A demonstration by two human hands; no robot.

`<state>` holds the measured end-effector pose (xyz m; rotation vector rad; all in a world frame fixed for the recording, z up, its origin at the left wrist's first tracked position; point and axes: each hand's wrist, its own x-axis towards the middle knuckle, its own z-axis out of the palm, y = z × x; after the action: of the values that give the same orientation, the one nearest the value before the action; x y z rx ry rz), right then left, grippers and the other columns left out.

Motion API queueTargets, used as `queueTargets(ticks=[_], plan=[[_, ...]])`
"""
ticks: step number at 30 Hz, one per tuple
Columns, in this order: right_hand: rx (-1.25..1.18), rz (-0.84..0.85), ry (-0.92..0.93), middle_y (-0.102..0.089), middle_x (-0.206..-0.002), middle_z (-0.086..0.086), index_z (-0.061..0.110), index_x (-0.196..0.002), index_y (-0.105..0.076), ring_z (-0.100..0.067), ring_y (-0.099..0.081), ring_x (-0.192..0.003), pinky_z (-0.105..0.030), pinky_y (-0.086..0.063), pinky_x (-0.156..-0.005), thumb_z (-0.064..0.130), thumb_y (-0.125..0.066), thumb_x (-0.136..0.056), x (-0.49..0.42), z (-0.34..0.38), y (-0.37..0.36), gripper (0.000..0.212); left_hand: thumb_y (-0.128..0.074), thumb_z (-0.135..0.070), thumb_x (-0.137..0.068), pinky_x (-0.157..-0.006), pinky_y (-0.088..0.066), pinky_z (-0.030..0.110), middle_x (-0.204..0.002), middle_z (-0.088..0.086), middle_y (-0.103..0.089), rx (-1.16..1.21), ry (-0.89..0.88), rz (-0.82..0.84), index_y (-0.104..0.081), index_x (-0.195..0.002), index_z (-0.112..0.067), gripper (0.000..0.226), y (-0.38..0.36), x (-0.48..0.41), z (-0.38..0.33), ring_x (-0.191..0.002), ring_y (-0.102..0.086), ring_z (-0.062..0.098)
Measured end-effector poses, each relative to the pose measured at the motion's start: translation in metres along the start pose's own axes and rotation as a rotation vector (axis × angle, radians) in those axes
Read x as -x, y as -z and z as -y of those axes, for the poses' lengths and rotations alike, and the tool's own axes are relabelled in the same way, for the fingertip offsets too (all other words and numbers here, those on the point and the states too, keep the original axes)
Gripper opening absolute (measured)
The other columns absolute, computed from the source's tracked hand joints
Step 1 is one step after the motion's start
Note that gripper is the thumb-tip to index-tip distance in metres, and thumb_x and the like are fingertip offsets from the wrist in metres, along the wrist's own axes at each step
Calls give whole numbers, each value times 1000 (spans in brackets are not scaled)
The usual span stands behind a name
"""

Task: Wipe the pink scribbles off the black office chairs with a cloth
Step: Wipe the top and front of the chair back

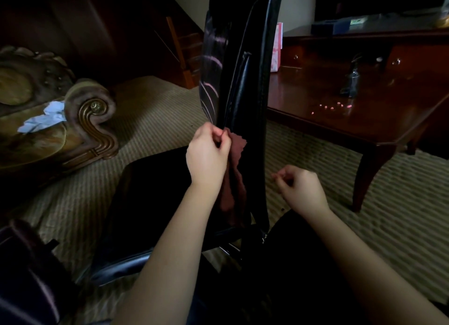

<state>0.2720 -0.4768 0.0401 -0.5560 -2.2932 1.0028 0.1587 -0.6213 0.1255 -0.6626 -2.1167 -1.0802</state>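
Observation:
A black office chair (245,65) stands in front of me, its tall glossy backrest seen nearly edge-on and its seat (150,193) dark below. Pink scribble lines (212,86) curve across the backrest's front face. My left hand (207,154) pinches a dark red cloth (234,179) at the backrest's lower edge; the cloth hangs down toward the seat. My right hand (300,186) hovers to the right of the backrest with loosely curled fingers and holds nothing.
A dark wooden table (364,120) stands at the right with a spray bottle (352,79) and a pink box (277,48) on it. An ornate sofa arm (92,116) with crumpled tissues (46,118) sits at the left. Another black chair (26,276) is at the bottom left. Striped carpet covers the floor.

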Motion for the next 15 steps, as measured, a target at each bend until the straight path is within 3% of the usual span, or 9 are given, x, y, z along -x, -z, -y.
queueTargets(ticks=[3, 8, 10, 13, 15], plan=[[-10, -4, -19, -63, -60, 5, 24, -75, -63, -12, -61, -53, -34, -53, -56, 31, -64, -88, 0, -3, 0, 15, -63, -21, -87, -59, -32, 21, -77, -4, -53, -52, 83, 14, -54, -79, -11, 16, -8, 12, 4, -64, -47, 11], [19, 17, -19, -61, -62, 8, 24, -79, -63, -7, -58, -56, -25, -46, -51, 30, -63, -90, 5, -1, 6, 13, -65, -23, -86, -59, -42, 27, -73, -4, -59, -39, 254, 181, -53, -76, -17, 17, -16, 43, 24, -68, -61, 17], [39, 20, -11, -60, -62, 9, 22, -81, -64, -6, -56, -57, -22, -40, -50, 30, -63, -90, 6, 0, 7, 11, -66, -24, -84, -59, -44, 28, -73, -4, -61, -52, 212, 194, -53, -74, -18, 17, -11, 43, 22, -68, -61, 18], [48, 25, -12, -61, -63, 8, 22, -80, -65, -8, -57, -59, -23, -40, -51, 30, -63, -89, 5, -1, 7, 12, -65, -24, -83, -65, -47, 32, -72, 0, -64, -8, 110, 68, -54, -73, -17, 16, -3, 14, 9, -67, -61, 20], [48, 29, -15, -62, -65, 7, 24, -78, -63, -8, -58, -60, -23, -41, -52, 30, -63, -89, 5, -1, 7, 13, -65, -25, -84, -66, -47, 32, -73, -1, -62, -27, 49, 77, -54, -74, -18, 16, -2, -3, 0, -66, -60, 17]])
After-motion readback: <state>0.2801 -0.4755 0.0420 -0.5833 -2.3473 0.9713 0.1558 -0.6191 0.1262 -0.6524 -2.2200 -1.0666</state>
